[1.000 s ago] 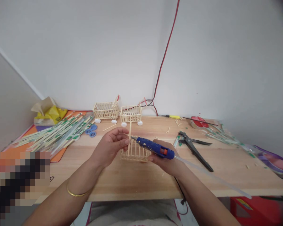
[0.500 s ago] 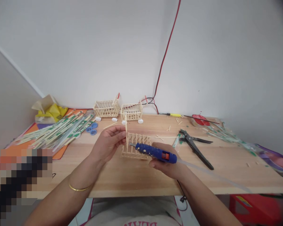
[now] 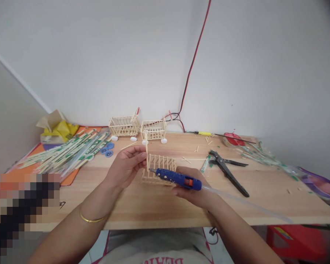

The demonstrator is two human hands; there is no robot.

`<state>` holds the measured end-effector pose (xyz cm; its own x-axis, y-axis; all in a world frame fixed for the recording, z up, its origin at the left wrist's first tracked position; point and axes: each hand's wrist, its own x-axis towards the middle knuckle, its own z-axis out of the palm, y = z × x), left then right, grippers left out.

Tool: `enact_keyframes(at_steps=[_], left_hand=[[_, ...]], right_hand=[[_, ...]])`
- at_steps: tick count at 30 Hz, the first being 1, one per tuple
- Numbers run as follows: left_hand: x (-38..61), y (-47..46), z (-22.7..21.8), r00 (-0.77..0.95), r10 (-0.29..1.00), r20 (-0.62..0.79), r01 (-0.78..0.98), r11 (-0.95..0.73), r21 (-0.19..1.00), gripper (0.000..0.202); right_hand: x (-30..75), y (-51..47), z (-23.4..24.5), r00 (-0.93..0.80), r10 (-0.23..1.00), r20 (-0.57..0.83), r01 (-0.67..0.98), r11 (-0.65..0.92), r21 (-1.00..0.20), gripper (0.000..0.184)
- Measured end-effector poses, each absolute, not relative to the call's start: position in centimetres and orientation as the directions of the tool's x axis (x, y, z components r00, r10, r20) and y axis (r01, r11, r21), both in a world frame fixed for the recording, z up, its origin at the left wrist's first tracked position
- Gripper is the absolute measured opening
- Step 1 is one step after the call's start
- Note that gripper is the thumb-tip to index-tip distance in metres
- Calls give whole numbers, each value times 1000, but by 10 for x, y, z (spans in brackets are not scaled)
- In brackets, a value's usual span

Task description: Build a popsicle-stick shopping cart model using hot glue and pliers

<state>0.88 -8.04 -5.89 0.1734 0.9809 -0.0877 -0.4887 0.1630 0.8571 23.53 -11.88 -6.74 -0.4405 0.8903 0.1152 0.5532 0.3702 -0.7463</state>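
In the head view, the left hand (image 3: 128,165), just left of the frame's centre, has its thumb and fingers pinched together on a slim, pale wooden stick (image 3: 146,141) standing nearly upright. The right hand (image 3: 191,187), right of centre, has its fingers wrapped round a blue plastic glue gun (image 3: 178,179) with an orange-red patch on its body; whether the trigger is pressed cannot be told. The gun's narrow nozzle points left and lies at or just beside the stick's lower end. Beneath both, at the centre, a lattice frame of pale wooden sticks (image 3: 162,161) rests on the light wood-grained worktop (image 3: 132,209). Working well here probably means a steady pinch high on the stick, the nozzle right at the wood, a small bead of glue, and fingertips clear of the likely hot tip. The long translucent glue rod (image 3: 236,196) trailing towards the lower right could catch on the right forearm. Two small stick-built carts with white wheels, a left one (image 3: 123,126) and a right one (image 3: 153,131), stand behind, the right one close beyond the stick's top. Blue plastic rings (image 3: 109,154) and paper-wrapped sticks (image 3: 71,156) lie left; black metal pliers (image 3: 229,176) lie right, apart from the hands.
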Motion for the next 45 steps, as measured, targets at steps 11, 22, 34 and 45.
enact_keyframes(at_steps=[11,22,34,45], left_hand=[[6,-78,-62,77,996,51,-292,-27,956,19],[7,-77,-50,262,860,438,476,-510,716,17],[23,-78,-36,587,733,344,769,-637,46,34],[34,-74,-35,658,707,259,719,-692,65,29]], right_hand=[[315,-81,-94,-97,983,153,935,143,-323,23],[306,-95,-51,-229,835,501,759,475,-445,19],[227,-84,-15,-581,667,465,689,708,-155,16],[220,-78,-19,-576,743,342,744,649,-159,11]])
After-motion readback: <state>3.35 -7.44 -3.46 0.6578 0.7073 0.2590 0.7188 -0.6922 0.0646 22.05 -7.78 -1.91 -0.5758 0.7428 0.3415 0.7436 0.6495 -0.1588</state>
